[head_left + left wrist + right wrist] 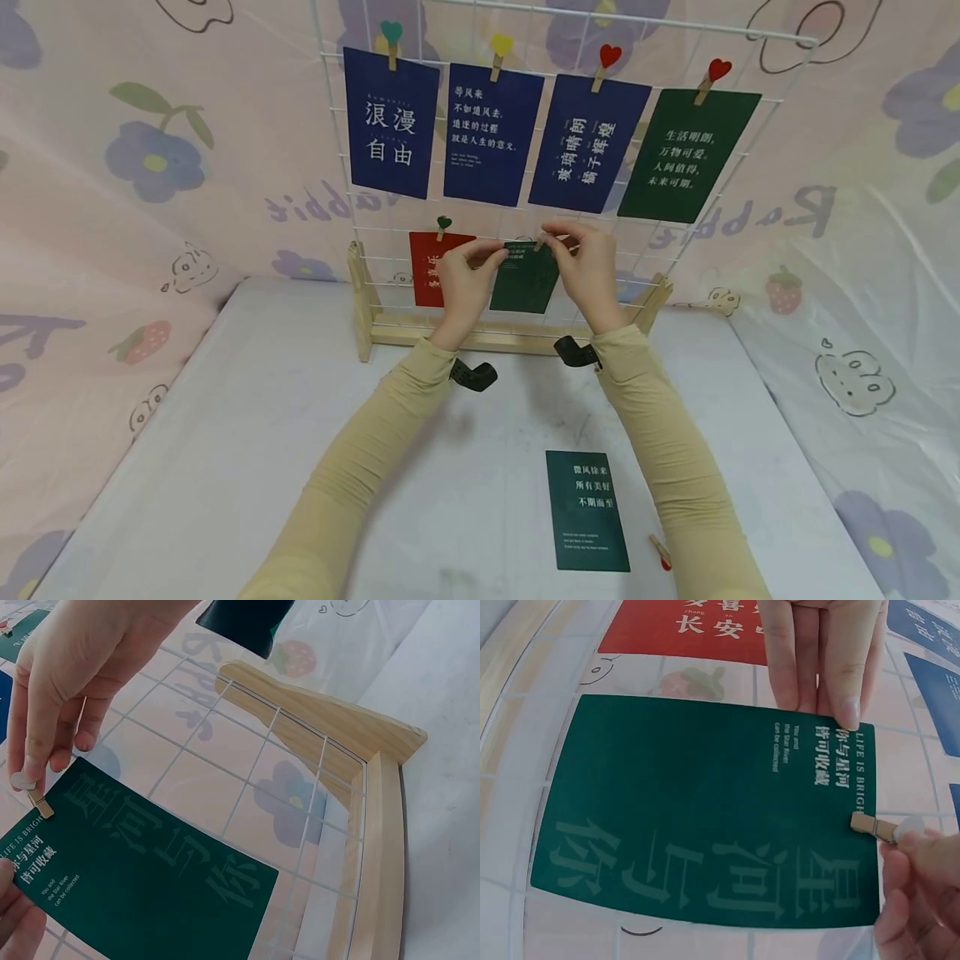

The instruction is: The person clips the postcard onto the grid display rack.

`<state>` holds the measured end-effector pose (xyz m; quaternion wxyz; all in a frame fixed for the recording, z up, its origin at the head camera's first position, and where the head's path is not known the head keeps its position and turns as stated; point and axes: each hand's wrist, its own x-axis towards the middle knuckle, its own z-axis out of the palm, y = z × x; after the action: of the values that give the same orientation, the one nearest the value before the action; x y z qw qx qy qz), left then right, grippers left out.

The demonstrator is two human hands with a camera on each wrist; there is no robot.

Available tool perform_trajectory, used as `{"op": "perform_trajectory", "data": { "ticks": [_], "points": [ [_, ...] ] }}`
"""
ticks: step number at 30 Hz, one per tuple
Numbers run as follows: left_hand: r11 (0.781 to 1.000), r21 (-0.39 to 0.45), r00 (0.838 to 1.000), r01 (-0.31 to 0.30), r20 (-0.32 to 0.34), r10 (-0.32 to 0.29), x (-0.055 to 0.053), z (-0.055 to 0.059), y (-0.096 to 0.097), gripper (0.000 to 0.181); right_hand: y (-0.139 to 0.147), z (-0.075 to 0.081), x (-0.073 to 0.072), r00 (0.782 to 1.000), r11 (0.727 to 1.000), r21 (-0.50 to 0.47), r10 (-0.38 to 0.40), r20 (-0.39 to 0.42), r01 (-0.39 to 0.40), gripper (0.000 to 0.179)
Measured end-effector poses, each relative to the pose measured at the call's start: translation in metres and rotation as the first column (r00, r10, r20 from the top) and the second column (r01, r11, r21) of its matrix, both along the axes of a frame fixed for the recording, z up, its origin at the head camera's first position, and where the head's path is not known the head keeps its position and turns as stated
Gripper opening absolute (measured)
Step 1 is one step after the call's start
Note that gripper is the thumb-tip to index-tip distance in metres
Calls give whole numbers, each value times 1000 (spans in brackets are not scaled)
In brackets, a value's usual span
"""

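My left hand [467,279] pinches the upper left corner of a dark green card [522,287], its thumb on the printed face. My right hand [588,262] grips a small wooden clothespin [874,826] between thumb and fingers. The clothespin has a pale, whitish ornament and its tip overlaps the card's top edge near the right corner. Behind the card runs the white wire grid [176,754]. Left of it hangs a red card [427,267] under a green-heart clothespin [443,225], partly covered by my left hand.
Three blue cards [392,125] and another green card [690,154] hang along the upper row from heart clothespins. Wooden feet [362,304] support the grid. On the white table [247,417] lie a green card [588,512] and a red-heart clothespin [660,552], beside my right sleeve.
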<state>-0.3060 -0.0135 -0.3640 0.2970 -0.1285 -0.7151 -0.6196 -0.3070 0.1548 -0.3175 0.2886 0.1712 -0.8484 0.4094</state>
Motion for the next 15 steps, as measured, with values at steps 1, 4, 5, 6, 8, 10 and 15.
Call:
{"op": "perform_trajectory", "data": {
  "ticks": [1,4,5,6,8,10,15],
  "points": [
    [1000,4,1000,3,-2,-3,0,0,0,16,0,0,0,1000,1000,1,0,1,0,18],
    [1000,25,1000,11,-8,-11,1,-2,-1,16,1,-3,2,1000,1000,-8,6,-6,-6,22],
    [1000,26,1000,11,-9,-11,2,-2,-1,16,2,-4,2,1000,1000,-19,10,-13,-10,23],
    [1000,29,1000,12,-7,-11,2,-3,-1,16,3,-6,2,1000,999,-33,15,-27,-16,24],
    [999,38,1000,18,-1,-18,4,-3,-2,17,7,-9,3,998,997,-70,28,-52,-32,26],
    [999,46,1000,24,7,-24,6,-4,-4,18,11,-13,4,996,991,-119,48,-75,-57,28],
    [995,66,997,69,36,-72,14,-6,-10,23,23,-18,14,988,959,-241,137,-72,-150,28]
  ]
}}
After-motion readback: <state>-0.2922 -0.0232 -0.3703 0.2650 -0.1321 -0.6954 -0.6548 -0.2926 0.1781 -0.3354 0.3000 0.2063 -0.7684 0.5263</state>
